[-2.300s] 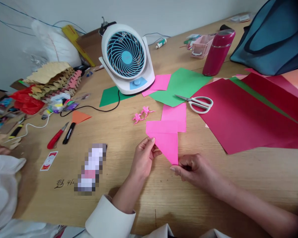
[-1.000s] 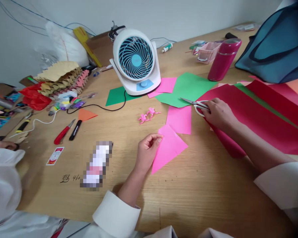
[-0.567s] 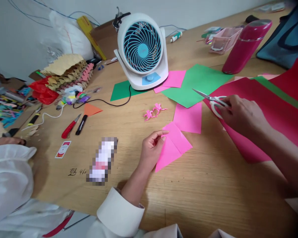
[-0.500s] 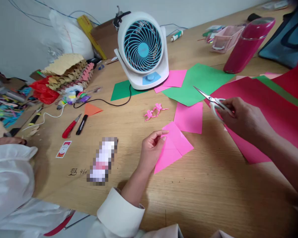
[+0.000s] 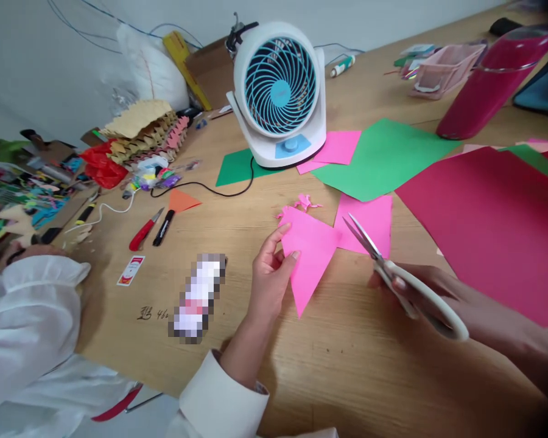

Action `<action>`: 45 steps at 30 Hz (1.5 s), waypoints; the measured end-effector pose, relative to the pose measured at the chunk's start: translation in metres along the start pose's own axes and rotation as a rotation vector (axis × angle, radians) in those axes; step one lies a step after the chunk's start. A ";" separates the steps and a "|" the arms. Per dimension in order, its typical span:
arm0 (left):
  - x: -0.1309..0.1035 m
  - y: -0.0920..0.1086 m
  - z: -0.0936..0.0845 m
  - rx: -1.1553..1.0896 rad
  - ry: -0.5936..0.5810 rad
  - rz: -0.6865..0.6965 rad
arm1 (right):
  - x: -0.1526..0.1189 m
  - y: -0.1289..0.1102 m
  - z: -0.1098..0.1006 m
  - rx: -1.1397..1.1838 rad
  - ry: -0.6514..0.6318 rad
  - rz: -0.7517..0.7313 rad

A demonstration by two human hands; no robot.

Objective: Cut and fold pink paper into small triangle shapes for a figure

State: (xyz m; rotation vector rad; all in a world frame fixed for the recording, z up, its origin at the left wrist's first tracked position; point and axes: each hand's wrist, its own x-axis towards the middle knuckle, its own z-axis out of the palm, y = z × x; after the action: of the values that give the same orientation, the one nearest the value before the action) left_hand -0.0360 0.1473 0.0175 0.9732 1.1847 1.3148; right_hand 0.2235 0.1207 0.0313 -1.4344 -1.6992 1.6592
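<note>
Between thumb and fingers my left hand [image 5: 274, 267] pinches a folded pink sheet of paper [image 5: 311, 249], raised and tilted above the table. My right hand [image 5: 433, 289] grips white-handled scissors [image 5: 383, 267], whose blades are slightly parted and point up and left toward the paper. The blades do not touch the held sheet. Behind the blades another pink square [image 5: 372, 228] lies flat. A small pink paper cutout [image 5: 305, 202] sits just beyond the held sheet, which partly hides it.
A white fan [image 5: 281, 91] stands at the back on green and pink sheets. Large dark-pink paper [image 5: 493, 225] covers the right side, near a magenta flask [image 5: 493, 85]. On the left are a phone [image 5: 197, 298], a red knife [image 5: 146, 231], a black cutter [image 5: 163, 228] and another person's sleeve [image 5: 36, 304].
My right hand has brought the scissors left and down, closer to the pink paper. My left hand has lifted and turned the sheet. The view has shifted slightly to the left.
</note>
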 end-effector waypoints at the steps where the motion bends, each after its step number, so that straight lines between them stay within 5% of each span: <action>1: 0.000 0.001 -0.001 -0.010 0.004 0.002 | 0.000 0.000 -0.001 -0.004 -0.047 0.020; 10: 0.001 0.013 -0.005 -0.014 0.017 -0.048 | -0.009 -0.001 -0.003 0.096 -0.177 0.234; 25: 0.000 0.009 -0.006 0.025 -0.149 -0.104 | -0.003 0.022 -0.001 0.174 -0.358 0.165; 45: -0.002 0.008 -0.005 0.042 -0.152 -0.096 | -0.005 0.011 0.002 0.183 -0.283 0.271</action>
State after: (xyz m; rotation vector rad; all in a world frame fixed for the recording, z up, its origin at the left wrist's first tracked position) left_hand -0.0424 0.1450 0.0249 1.0153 1.1316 1.1237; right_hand 0.2283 0.1133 0.0225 -1.4464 -1.4884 2.1933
